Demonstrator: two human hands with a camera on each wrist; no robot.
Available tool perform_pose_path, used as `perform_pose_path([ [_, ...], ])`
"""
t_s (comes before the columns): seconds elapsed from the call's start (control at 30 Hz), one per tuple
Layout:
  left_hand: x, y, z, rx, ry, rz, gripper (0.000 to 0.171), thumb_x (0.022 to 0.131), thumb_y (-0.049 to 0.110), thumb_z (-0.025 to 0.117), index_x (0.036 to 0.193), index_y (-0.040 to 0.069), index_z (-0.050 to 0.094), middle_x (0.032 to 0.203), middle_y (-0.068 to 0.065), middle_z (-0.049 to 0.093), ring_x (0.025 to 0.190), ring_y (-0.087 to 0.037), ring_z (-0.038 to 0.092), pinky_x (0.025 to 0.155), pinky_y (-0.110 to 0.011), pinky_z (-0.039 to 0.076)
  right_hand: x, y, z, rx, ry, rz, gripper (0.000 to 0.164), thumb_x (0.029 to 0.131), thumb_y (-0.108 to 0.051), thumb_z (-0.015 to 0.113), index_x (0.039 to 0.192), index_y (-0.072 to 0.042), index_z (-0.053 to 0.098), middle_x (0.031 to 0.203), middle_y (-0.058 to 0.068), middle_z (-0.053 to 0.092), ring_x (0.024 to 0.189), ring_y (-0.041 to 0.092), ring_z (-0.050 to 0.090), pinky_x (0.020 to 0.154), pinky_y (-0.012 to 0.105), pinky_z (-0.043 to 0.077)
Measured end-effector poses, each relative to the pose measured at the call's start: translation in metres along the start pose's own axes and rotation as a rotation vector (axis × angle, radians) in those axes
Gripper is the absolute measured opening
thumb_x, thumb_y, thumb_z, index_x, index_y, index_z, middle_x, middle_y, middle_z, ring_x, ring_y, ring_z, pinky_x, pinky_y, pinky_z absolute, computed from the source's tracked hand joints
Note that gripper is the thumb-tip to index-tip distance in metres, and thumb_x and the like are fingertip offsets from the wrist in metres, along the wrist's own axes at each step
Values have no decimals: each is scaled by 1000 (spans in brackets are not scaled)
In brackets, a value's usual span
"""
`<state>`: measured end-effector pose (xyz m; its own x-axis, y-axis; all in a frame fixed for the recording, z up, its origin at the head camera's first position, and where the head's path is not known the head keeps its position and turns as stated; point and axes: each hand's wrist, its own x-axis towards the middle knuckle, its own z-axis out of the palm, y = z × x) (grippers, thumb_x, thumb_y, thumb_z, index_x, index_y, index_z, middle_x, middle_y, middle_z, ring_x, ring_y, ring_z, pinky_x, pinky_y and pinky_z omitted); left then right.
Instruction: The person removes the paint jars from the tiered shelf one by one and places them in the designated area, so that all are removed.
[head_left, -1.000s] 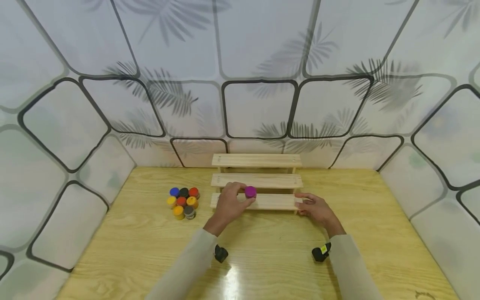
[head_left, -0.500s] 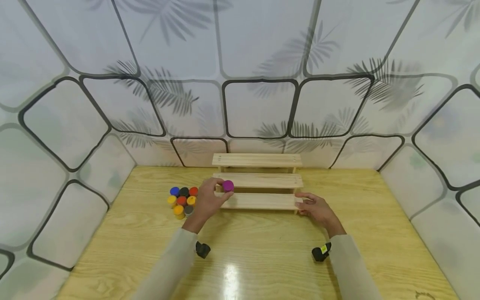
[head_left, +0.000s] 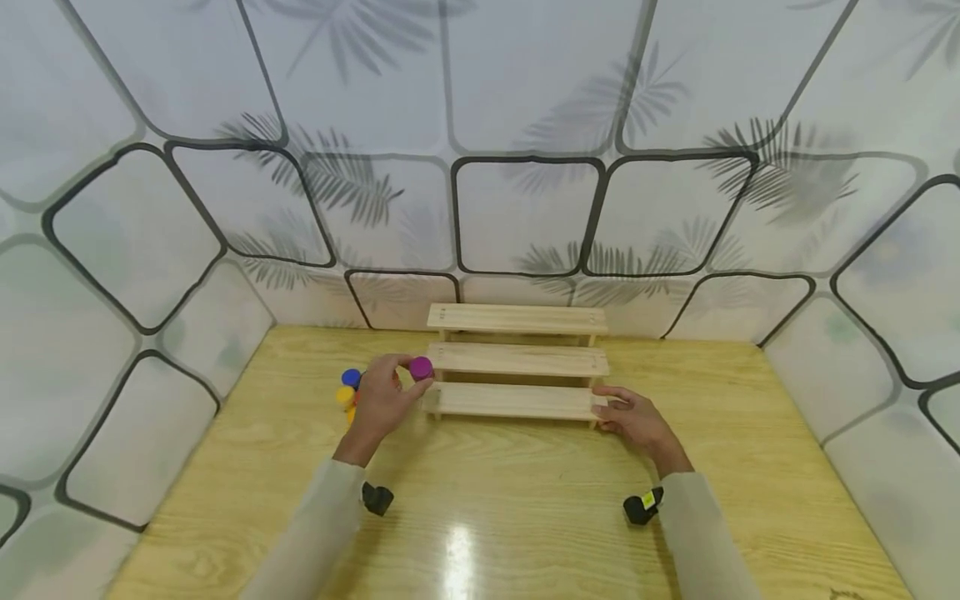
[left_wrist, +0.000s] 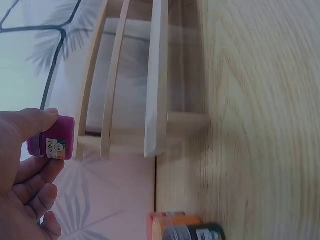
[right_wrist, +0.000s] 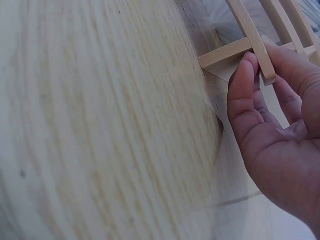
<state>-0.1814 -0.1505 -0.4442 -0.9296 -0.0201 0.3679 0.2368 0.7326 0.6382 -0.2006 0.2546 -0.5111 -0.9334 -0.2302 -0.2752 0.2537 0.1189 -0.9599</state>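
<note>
My left hand (head_left: pixel 381 402) pinches a small paint jar (left_wrist: pixel 59 139) with a purple lid (head_left: pixel 421 368) between thumb and fingers, held up by the left end of a three-tier wooden stand (head_left: pixel 517 401). In the left wrist view the jar shows magenta with a "deli" label. My right hand (head_left: pixel 636 421) grips the right end of the stand's lowest board (right_wrist: pixel 254 42), thumb on one side and fingers on the other. Behind my left hand, more paint jars with blue (head_left: pixel 351 378) and yellow (head_left: pixel 345 397) lids stand on the table, partly hidden.
The light wooden table (head_left: pixel 510 492) runs back to a patterned wall covering (head_left: pixel 525 217) that also closes in both sides. Close behind the stand is that back wall. An orange jar and a dark-lidded jar (left_wrist: pixel 195 232) show low in the left wrist view.
My left hand has moved left with the purple-lidded paint jar, from over the lowest board to the stand's left end, now covering several jars. My right hand has kept its grip on the board.
</note>
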Motion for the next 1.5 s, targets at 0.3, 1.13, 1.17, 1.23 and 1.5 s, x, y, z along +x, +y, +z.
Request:
perform_pose_path([
  [0.3, -9, -26, -19, 10, 27, -21, 39, 78, 20, 79, 106, -2, 63, 98, -20, 64, 91, -36, 56, 73, -42, 43, 2, 1, 4, -10, -10, -13, 53, 90, -16, 65, 137, 1, 45, 83, -9, 61, 77, 6, 64, 74, 23, 55],
  [1.13, -24, -73, -62, 69, 40, -257, 45, 82, 27, 74, 111, -5, 60, 108, -21, 59, 94, -32, 48, 79, -38, 38, 1, 0, -2, -14, -13, -34, 52, 90, -17, 65, 135, -1, 47, 88, -9, 64, 79, 7, 63, 74, 25, 55],
  [1.17, -26, -74, -62, 72, 35, -264, 46, 82, 28, 74, 111, -5, 60, 108, -21, 59, 93, -32, 47, 78, -38, 37, 1, 0, -2, -18, -16, -35, 53, 90, -17, 65, 136, 0, 46, 88, -9, 64, 79, 7, 63, 74, 25, 55],
  [1.23, -28, -76, -62, 79, 30, -275, 48, 82, 29, 74, 111, -6, 60, 107, -21, 59, 92, -31, 47, 77, -38, 36, -1, -1, -2, -17, -13, -35, 53, 90, -16, 65, 136, 1, 45, 85, -9, 63, 78, 7, 64, 73, 25, 55],
  [1.5, -37, -88, -62, 108, 23, -284, 46, 81, 28, 75, 109, -6, 60, 99, -20, 60, 90, -31, 48, 75, -36, 36, -1, 0, -3, -13, -26, -47, 55, 90, -16, 65, 138, 2, 43, 85, -9, 63, 79, 6, 64, 74, 25, 55],
])
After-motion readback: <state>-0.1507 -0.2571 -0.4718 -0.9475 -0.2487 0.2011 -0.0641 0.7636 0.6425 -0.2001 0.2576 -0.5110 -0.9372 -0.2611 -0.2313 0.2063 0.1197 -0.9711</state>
